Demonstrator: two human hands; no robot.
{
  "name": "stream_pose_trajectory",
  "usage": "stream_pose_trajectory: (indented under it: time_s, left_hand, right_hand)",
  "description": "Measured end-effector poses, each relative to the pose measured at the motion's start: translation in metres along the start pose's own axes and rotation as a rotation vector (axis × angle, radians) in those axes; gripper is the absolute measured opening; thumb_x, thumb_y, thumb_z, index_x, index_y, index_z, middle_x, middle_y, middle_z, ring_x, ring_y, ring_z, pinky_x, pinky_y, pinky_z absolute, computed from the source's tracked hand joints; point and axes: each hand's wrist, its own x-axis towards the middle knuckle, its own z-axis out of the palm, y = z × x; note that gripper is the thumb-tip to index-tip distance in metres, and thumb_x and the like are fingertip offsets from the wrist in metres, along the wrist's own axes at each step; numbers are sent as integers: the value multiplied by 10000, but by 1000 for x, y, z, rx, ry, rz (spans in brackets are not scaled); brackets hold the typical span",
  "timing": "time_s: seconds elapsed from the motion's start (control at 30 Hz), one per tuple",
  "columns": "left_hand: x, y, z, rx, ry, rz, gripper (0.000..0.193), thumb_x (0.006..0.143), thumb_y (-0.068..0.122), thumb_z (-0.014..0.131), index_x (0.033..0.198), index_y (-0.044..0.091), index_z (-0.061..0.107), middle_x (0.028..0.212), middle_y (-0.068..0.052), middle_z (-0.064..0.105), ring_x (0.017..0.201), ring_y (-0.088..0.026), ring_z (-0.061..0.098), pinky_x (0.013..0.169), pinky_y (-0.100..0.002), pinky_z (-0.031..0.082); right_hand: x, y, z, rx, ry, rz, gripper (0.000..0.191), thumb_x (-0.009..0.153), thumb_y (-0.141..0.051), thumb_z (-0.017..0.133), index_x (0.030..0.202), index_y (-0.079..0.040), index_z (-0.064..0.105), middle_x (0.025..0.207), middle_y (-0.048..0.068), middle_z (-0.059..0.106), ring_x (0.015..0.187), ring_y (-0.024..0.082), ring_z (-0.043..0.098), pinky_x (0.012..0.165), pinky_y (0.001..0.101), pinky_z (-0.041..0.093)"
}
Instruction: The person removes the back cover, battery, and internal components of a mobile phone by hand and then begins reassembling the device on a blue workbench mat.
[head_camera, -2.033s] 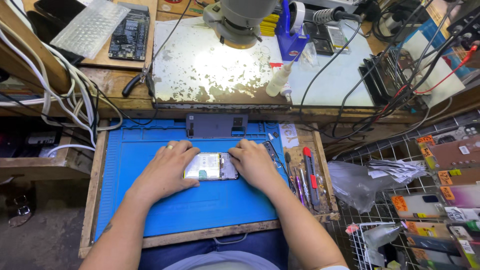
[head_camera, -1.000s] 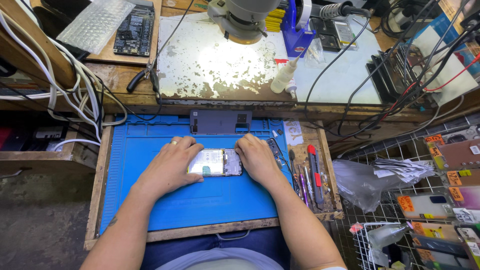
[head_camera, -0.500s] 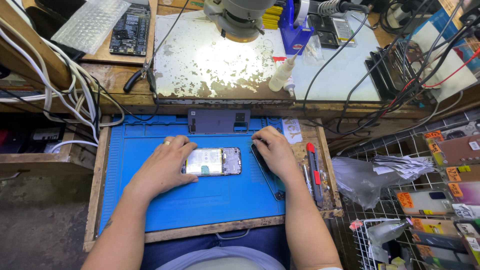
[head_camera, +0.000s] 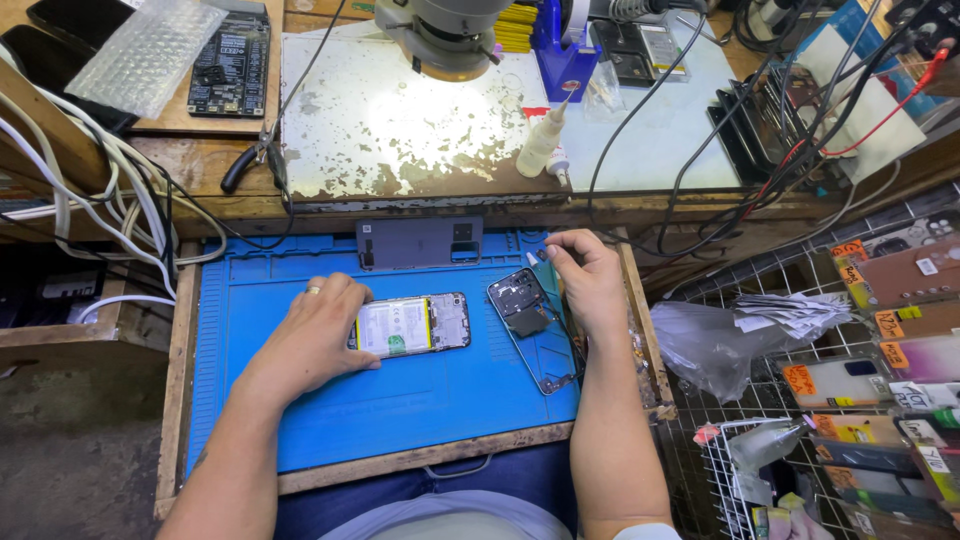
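The left hand (head_camera: 318, 335) lies flat, fingers spread and pressing on the left end of an opened phone (head_camera: 412, 325), whose yellow-edged battery and circuit board face up on the blue mat (head_camera: 300, 420). The phone sits between the two hands, its right end free. The right hand (head_camera: 590, 285) is raised at the mat's right edge, thumb and forefinger pinched narrow on something too small to make out. Just left of that hand, under its wrist side, a detached phone frame (head_camera: 535, 335) with a dark inner plate lies tilted on the mat. Beyond both hands a grey back cover (head_camera: 418, 243) rests at the far edge of the mat. Farther off, on the worn tabletop (head_camera: 400, 130), a white squeeze bottle (head_camera: 540, 145) stands, and black-handled pliers (head_camera: 250, 165) lie beyond the left hand
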Motion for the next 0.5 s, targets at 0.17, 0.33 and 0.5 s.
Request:
stream_pose_trajectory:
  time_s: [0.17,0.33,0.5]
  left_hand:
    - [-1,2,4,-12,30,17,798,535,262,960,1203,77,565,1186,-118,551,1207,-345,496,1034,-456,412]
    - [0,4,3,3,-13,-19,786,564,269,950,1219,80,558,1198,-112,561,1207,-324,504,1022,-441,413]
    - [1,7,1,3,-33,-33,796,565,287,949,1227,76,560,1178,-112,587,1194,-310,521,1020,-422,416]
  right_hand:
    - [0,3,-4,-7,0,-10,115,932,-45,707,1024,17,740,999,34,690,957,110,625,868,259,494]
    - [0,2,-7,-49,-5,-23,116,933,-58,710,1019,15,739,998,34,701,962,109,635,871,256,496]
    - [0,-1,-6,-41,-10,30,124,939,-75,707,1024,9,738,966,19,688,895,88,612,813,250,492]
